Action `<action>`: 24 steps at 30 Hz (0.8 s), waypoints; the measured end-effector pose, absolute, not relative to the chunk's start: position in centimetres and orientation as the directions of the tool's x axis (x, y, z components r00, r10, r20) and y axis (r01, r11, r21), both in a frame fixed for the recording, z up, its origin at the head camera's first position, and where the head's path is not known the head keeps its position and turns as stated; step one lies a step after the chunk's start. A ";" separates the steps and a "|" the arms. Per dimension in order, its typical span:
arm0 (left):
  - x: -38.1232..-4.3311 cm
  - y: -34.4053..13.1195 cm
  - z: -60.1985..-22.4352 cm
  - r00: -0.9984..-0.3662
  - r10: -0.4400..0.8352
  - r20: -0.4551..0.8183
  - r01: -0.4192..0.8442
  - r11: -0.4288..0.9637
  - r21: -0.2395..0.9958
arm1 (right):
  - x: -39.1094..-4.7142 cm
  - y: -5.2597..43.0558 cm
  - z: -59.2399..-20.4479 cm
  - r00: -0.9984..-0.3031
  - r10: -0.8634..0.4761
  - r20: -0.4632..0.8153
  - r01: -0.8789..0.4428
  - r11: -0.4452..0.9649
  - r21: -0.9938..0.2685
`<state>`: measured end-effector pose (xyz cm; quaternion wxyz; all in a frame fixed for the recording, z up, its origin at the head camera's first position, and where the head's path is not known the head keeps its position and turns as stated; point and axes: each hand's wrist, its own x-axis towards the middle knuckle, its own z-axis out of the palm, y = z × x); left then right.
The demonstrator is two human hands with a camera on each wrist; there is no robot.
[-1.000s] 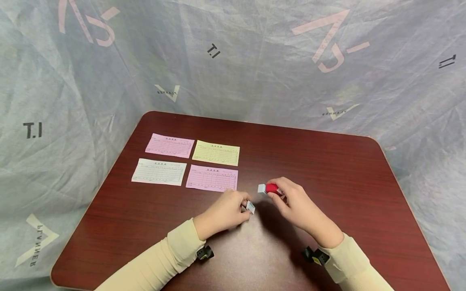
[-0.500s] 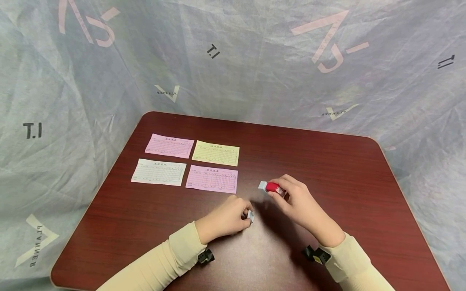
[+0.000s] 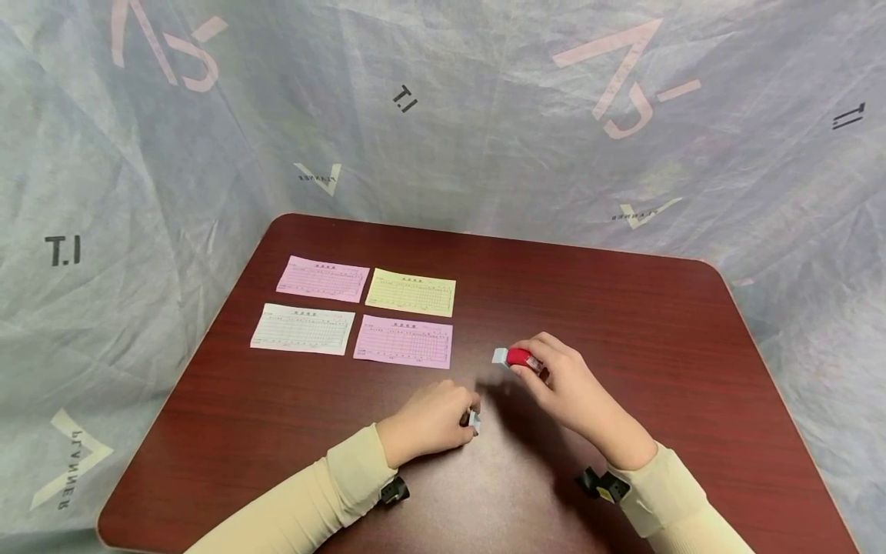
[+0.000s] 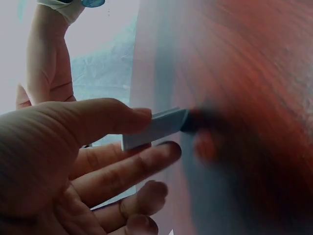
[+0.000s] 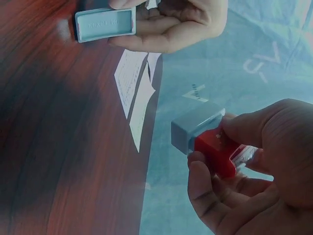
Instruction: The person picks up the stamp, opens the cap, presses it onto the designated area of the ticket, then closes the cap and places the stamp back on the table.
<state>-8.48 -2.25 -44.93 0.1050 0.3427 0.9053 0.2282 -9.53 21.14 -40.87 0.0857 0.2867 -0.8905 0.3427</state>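
My right hand holds a red self-inking stamp over the middle of the table, its pale grey end pointing left. In the right wrist view, thumb and fingers grip the stamp's red body, and the grey end stands free of them. Lower and to the left, my left hand pinches a shallow pale grey cap between thumb and fingers, close over the table. The hollow side of the cap shows in the right wrist view, with raised lettering inside.
On the brown table lie printed slips in two rows: a pink slip, a yellow slip, a white slip and another pink slip. A grey printed cloth hangs around the table.
My left hand has drawn back toward the near edge with the cap, away from the near pink slip, and turned the cap slightly. My right hand with the stamp has barely moved.
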 end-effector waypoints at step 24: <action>-7.9 -1.6 -46.7 -0.730 0.682 0.027 0.669 0.707 0.228 | -9.9 21.2 -41.1 -0.801 -0.498 0.334 -0.590 0.557 -0.584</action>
